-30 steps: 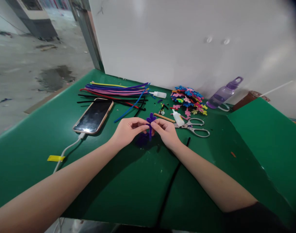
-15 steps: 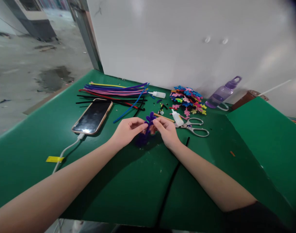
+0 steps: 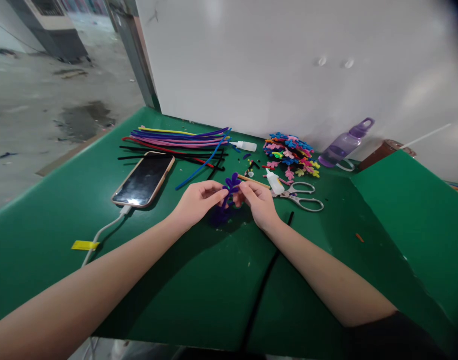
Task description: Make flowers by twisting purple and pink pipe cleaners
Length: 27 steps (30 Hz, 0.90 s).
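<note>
Both hands meet over the middle of the green table (image 3: 63, 235). My left hand (image 3: 197, 201) and my right hand (image 3: 259, 202) each pinch a purple pipe-cleaner flower (image 3: 231, 186) held between their fingertips, its looped petals sticking up. More purple pipe cleaner (image 3: 219, 216) hangs or lies below it, partly hidden by the fingers. A black pipe cleaner (image 3: 268, 272) runs along the table under my right forearm.
A phone (image 3: 144, 179) on a white cable lies to the left. Behind it is a bundle of coloured pipe cleaners (image 3: 179, 140). Two small glue bottles (image 3: 275, 182), scissors (image 3: 304, 196), a pile of finished flowers (image 3: 291, 152) and a purple water bottle (image 3: 345, 145) are at the back right.
The fingers have shifted slightly on the purple flower, which has tilted a little to the left. Both arms stay in place.
</note>
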Each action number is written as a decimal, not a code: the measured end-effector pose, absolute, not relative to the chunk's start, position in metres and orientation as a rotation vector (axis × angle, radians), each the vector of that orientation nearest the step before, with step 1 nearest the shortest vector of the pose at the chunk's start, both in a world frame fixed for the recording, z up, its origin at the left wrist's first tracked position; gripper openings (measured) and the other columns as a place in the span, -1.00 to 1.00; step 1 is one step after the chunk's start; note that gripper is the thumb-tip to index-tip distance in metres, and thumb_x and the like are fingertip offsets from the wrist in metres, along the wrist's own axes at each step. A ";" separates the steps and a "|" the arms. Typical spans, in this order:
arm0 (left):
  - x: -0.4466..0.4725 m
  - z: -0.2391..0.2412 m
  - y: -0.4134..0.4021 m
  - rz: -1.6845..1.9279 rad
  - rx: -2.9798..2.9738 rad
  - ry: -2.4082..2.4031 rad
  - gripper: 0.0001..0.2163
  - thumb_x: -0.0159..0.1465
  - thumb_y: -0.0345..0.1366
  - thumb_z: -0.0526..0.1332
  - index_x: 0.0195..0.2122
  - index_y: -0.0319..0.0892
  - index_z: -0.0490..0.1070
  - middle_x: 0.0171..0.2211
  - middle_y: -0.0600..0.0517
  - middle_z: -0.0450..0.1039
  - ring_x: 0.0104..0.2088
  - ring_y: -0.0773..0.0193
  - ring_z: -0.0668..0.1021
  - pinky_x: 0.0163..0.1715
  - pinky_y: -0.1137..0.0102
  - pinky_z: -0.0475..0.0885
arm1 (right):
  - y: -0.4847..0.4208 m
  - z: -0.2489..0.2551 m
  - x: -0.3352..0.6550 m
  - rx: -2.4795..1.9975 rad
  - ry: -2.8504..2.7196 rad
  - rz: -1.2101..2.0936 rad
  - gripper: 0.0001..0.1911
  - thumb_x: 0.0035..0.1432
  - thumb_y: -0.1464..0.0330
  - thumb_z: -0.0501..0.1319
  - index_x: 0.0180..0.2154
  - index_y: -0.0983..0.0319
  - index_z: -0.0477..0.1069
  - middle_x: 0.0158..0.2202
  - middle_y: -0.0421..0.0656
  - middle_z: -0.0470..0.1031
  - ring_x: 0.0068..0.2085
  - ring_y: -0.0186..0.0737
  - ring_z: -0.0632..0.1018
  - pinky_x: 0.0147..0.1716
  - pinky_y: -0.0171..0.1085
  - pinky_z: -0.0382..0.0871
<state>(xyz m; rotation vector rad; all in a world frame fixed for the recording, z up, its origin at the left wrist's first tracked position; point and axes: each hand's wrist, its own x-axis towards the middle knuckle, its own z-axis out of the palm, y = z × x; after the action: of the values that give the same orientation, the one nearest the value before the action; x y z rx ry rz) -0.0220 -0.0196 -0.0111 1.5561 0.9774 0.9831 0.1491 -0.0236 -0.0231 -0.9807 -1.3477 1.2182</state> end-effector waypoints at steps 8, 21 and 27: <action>-0.022 -0.011 -0.019 1.014 1.525 0.997 -0.81 0.15 -0.17 0.20 -0.40 -0.21 0.42 -0.55 0.09 0.41 -0.50 0.36 0.44 -0.41 0.45 0.34 | -0.023 -0.023 0.149 -0.938 -1.326 1.249 -0.78 0.07 0.18 0.21 -0.43 0.21 0.37 -0.56 -0.27 0.41 -0.56 -0.40 0.40 -0.50 -0.32 0.32; -0.021 -0.011 -0.021 1.016 1.450 0.955 -0.83 0.13 -0.23 0.23 -0.47 -0.24 0.39 -0.54 0.08 0.40 -0.50 0.38 0.43 -0.43 0.47 0.31 | -0.022 -0.024 0.149 -0.849 -1.356 1.464 -0.78 0.13 0.21 0.16 -0.43 0.22 0.29 -0.55 -0.30 0.33 -0.54 -0.43 0.40 -0.47 -0.34 0.28; -0.021 -0.011 -0.021 1.029 1.450 0.942 -0.84 0.14 -0.25 0.22 -0.48 -0.24 0.37 -0.55 0.10 0.38 -0.50 0.41 0.41 -0.43 0.48 0.30 | -0.022 -0.025 0.148 -0.808 -1.300 1.514 -0.78 0.12 0.22 0.17 -0.43 0.22 0.28 -0.56 -0.32 0.29 -0.56 -0.45 0.39 -0.51 -0.36 0.27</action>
<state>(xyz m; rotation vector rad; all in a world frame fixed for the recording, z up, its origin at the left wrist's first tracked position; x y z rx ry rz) -0.0211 -0.0207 -0.0114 1.4504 0.9422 1.0290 0.1482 -0.0217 -0.0251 -0.8080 -1.3003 1.5141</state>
